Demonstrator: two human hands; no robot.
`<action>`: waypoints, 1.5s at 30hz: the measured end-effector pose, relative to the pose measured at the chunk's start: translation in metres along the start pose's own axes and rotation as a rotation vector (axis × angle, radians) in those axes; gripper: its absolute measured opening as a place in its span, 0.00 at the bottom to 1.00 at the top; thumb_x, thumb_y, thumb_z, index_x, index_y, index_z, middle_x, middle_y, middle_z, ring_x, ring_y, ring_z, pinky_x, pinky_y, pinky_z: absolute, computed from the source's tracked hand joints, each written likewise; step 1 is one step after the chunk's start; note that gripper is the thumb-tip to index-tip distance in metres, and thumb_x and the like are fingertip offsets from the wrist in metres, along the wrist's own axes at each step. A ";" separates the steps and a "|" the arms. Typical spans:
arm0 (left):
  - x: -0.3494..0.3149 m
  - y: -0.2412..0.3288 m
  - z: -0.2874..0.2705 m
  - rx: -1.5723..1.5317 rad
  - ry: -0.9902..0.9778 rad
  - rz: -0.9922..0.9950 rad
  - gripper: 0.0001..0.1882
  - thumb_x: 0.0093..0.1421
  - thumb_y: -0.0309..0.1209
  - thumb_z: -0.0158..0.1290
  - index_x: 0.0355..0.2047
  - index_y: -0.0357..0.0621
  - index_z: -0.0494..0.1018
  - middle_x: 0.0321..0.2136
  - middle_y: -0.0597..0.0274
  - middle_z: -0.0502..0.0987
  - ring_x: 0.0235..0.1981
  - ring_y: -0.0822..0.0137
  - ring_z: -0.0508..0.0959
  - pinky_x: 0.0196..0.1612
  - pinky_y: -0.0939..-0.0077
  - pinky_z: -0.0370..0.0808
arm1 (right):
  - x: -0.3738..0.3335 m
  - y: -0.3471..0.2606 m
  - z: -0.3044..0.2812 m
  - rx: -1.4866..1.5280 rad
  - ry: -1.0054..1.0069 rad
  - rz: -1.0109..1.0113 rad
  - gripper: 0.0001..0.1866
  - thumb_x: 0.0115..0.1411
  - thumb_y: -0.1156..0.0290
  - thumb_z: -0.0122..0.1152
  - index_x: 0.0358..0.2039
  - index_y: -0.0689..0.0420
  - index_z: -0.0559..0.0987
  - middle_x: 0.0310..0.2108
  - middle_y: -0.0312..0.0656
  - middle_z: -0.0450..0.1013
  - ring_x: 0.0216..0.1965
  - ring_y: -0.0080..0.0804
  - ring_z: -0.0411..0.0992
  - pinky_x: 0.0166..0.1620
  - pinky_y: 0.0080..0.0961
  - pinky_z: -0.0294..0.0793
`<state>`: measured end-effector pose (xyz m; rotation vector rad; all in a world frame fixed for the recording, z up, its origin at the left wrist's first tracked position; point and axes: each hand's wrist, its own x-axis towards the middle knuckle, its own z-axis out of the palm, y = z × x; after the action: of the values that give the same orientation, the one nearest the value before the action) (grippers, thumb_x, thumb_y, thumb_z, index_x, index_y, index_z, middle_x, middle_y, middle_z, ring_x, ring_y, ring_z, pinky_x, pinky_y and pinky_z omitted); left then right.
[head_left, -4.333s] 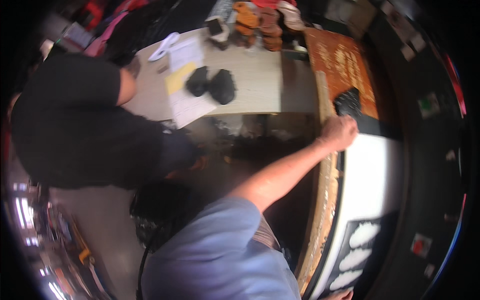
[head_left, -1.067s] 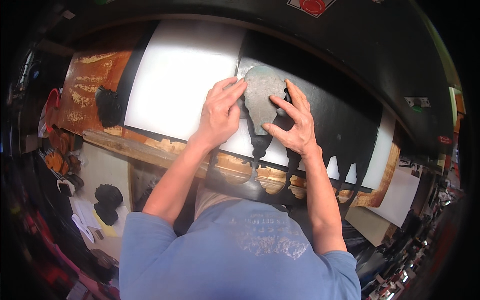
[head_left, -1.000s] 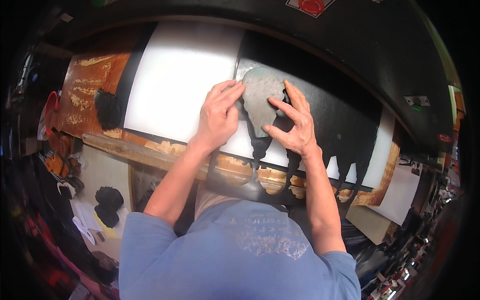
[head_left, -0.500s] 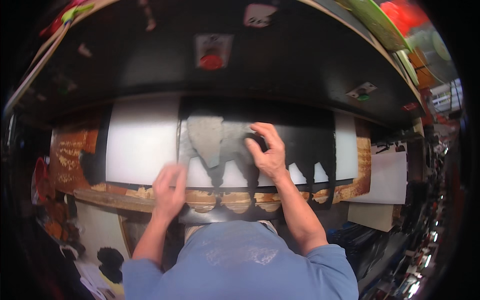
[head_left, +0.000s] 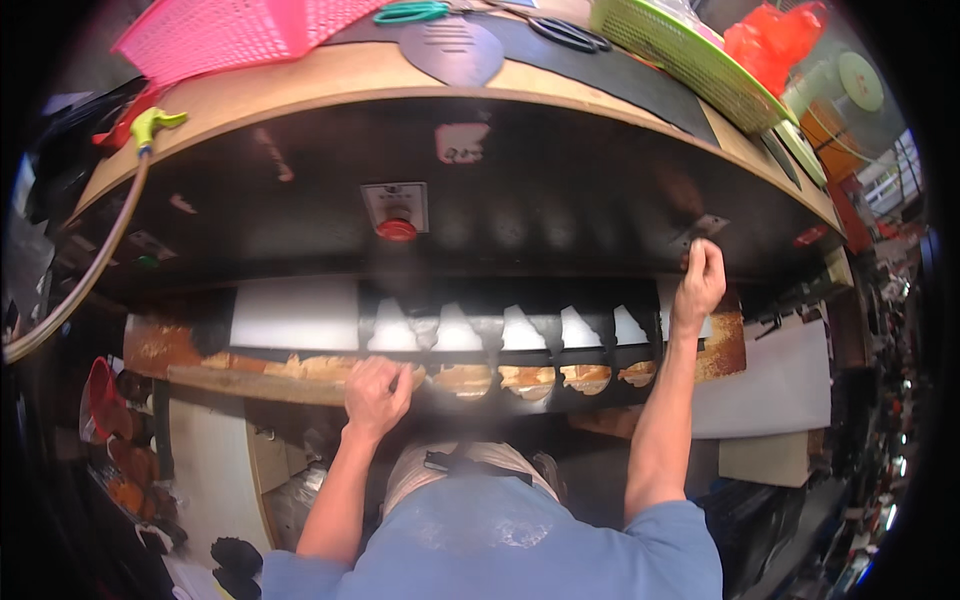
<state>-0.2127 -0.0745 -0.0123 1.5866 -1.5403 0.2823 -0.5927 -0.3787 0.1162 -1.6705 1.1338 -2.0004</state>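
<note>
Left of and below the red button (head_left: 397, 230), a white board (head_left: 295, 315) lies behind the wooden rail (head_left: 255, 386). Nearly straight below the button, the left hand (head_left: 378, 398) has come off the grey plate to the rail, fingers curled; whether they grip anything, I cannot tell. From beneath the button rightward stretches the black sheet (head_left: 556, 372) with its row of cut-outs. The grey plate, under both hands a second ago, no longer shows. Farthest right of the button, the right hand (head_left: 698, 285) has risen to a small panel (head_left: 713, 224), fingers bunched, holding nothing visible; contact is unclear. Positioning seems to have given way to the controls.
</note>
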 end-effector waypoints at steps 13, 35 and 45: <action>0.004 0.001 -0.002 0.064 0.032 -0.049 0.16 0.61 0.33 0.67 0.19 0.41 0.78 0.21 0.51 0.80 0.27 0.48 0.81 0.33 0.53 0.76 | -0.183 -0.003 -0.015 -0.414 -0.613 -0.338 0.12 0.61 0.69 0.74 0.23 0.55 0.82 0.20 0.37 0.76 0.25 0.40 0.75 0.38 0.38 0.66; -0.046 0.046 -0.026 -0.087 -0.255 -0.208 0.13 0.63 0.31 0.64 0.23 0.39 0.77 0.24 0.50 0.80 0.30 0.47 0.81 0.35 0.53 0.76 | -0.203 -0.035 -0.064 -0.091 -0.529 0.493 0.12 0.74 0.70 0.68 0.32 0.60 0.83 0.24 0.24 0.70 0.25 0.10 0.62 0.29 0.16 0.64; 0.010 -0.008 0.026 -0.028 -0.047 -0.279 0.22 0.67 0.20 0.56 0.62 0.39 0.77 0.59 0.45 0.81 0.63 0.46 0.79 0.65 0.55 0.74 | -0.265 -0.073 0.150 -0.230 -1.035 -0.199 0.42 0.50 0.58 0.81 0.64 0.63 0.79 0.74 0.65 0.60 0.70 0.69 0.62 0.70 0.58 0.66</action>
<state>-0.2145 -0.1008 -0.0241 1.7715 -1.3301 0.0685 -0.3608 -0.2120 -0.0125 -2.5124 0.8028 -0.7908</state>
